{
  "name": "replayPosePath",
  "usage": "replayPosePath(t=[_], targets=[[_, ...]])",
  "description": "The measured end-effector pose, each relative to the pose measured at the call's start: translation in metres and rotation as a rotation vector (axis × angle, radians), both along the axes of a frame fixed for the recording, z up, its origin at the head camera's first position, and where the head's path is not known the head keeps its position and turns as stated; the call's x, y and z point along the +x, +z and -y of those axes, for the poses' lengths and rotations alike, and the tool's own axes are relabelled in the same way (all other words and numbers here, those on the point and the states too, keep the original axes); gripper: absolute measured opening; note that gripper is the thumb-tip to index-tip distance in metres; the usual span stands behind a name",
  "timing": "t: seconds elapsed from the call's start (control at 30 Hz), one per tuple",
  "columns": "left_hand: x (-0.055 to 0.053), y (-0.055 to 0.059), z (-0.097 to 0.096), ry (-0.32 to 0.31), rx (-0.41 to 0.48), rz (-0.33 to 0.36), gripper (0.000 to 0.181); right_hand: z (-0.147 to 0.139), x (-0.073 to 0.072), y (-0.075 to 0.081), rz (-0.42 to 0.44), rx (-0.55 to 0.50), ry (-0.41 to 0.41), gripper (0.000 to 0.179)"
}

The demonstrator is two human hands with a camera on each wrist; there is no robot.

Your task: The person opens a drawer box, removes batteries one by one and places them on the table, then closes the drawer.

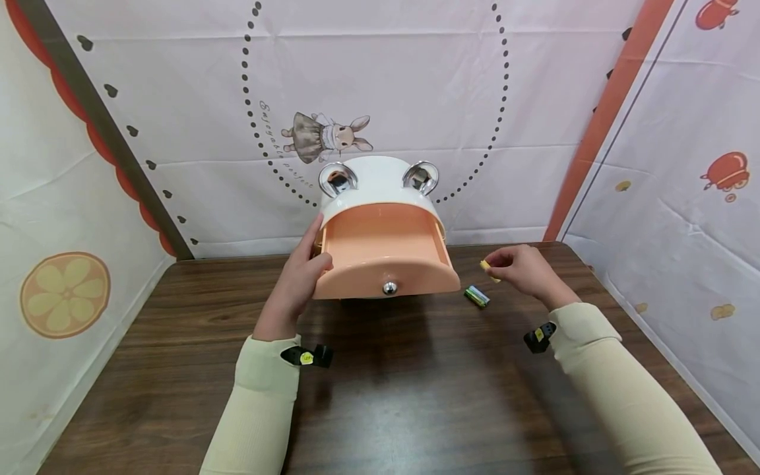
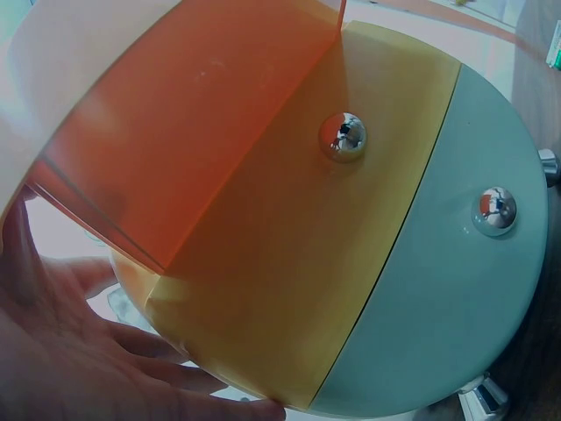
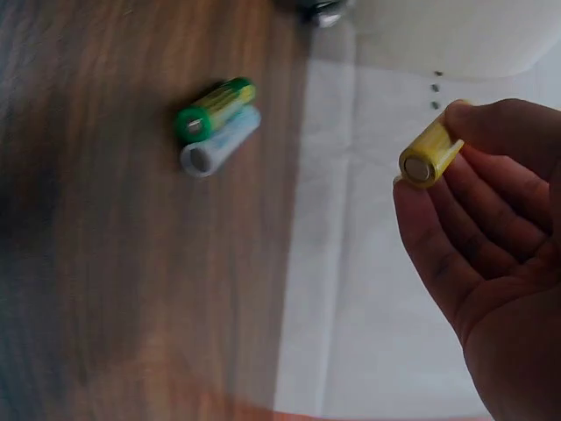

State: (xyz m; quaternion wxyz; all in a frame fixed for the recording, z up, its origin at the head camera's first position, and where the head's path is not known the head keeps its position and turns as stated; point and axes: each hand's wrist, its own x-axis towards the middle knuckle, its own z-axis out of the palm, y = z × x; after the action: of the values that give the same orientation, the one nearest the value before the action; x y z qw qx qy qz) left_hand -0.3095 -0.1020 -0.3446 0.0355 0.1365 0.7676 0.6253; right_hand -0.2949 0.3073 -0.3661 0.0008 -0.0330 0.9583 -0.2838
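A round drawer box with a white top [image 1: 380,173] and silver ear-like rings stands at the back of the table. Its top orange drawer [image 1: 380,234] is pulled out, its inside bare. My left hand [image 1: 301,274] rests along the box's left side, thumb at the drawer's edge; in the left wrist view its fingers [image 2: 158,373] lie straight against the rim. My right hand [image 1: 525,269] pinches a yellow battery [image 3: 429,151] between thumb and fingertips, to the right of the box. Below that hand a green battery [image 3: 215,110] and a pale blue one [image 3: 221,142] lie side by side.
Under the open drawer are a closed yellow drawer [image 2: 289,210] and a green drawer [image 2: 429,254] with silver knobs. The dark wood table [image 1: 380,402] meets printed cloth walls [image 1: 475,86] at the back and sides.
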Motion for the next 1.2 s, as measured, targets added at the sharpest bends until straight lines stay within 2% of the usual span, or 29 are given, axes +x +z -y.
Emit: replayPosePath(t=[0.4, 0.6, 0.87, 1.2], targets=[[-0.002, -0.001, 0.000, -0.005, 0.021, -0.007, 0.084, -0.015, -0.005, -0.036, 0.040, 0.026, 0.001, 0.025], [-0.002, 0.000, 0.000, -0.009, 0.028, -0.005, 0.084, -0.018, -0.006, -0.048, 0.060, 0.053, -0.001, 0.024], [-0.003, -0.002, 0.000, -0.012, 0.031, -0.006, 0.084, -0.021, -0.009, -0.057, 0.083, 0.093, 0.002, 0.022], [-0.003, -0.002, 0.000, -0.013, 0.034, -0.010, 0.083, -0.021, -0.011, -0.059, 0.078, 0.099, 0.016, 0.021]])
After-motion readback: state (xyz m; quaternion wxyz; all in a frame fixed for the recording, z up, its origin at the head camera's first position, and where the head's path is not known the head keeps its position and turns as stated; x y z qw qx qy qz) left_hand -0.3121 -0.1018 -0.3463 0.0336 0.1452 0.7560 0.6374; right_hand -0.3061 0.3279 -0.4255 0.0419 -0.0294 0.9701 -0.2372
